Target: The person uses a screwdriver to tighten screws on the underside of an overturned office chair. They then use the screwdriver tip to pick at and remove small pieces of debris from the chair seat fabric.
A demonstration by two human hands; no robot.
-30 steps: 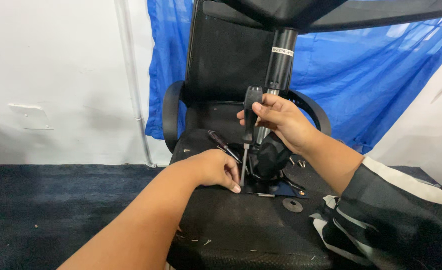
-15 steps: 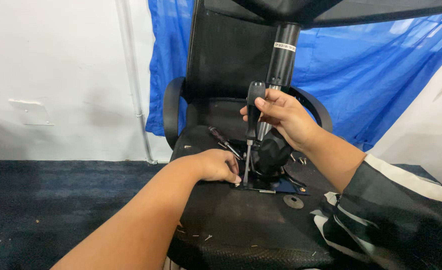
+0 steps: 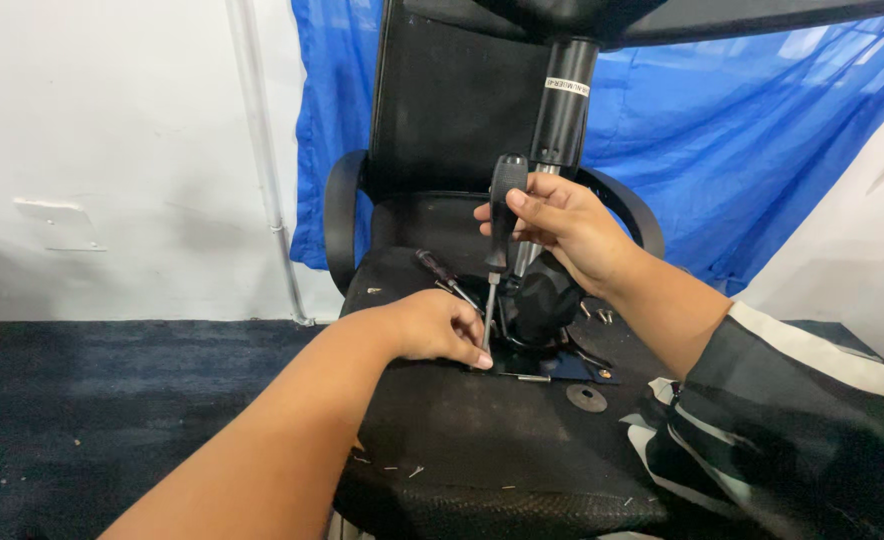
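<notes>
The screwdriver stands nearly upright over the underside of an overturned office chair, between the two hands. The right hand is wrapped around its handle from the right, fingers curled closed on it, thumb across the front. The left hand rests lower, on the seat's black underside, its fingertips pressed together at the foot of the shaft; whether they pinch the tip itself or a screw under it cannot be told. The tip meets the dark metal plate fixed to the seat, just left of the black hub where the gas column rises.

The screwdriver has a thick black handle, rounded at the top, and a thin bright steel shaft that runs straight down from the right hand to the left fingertips. A second tool with a dark handle lies flat on the seat behind the left hand. A round washer lies on the seat to the right of the plate, apart from both hands. Behind the chair hangs a blue tarp.
</notes>
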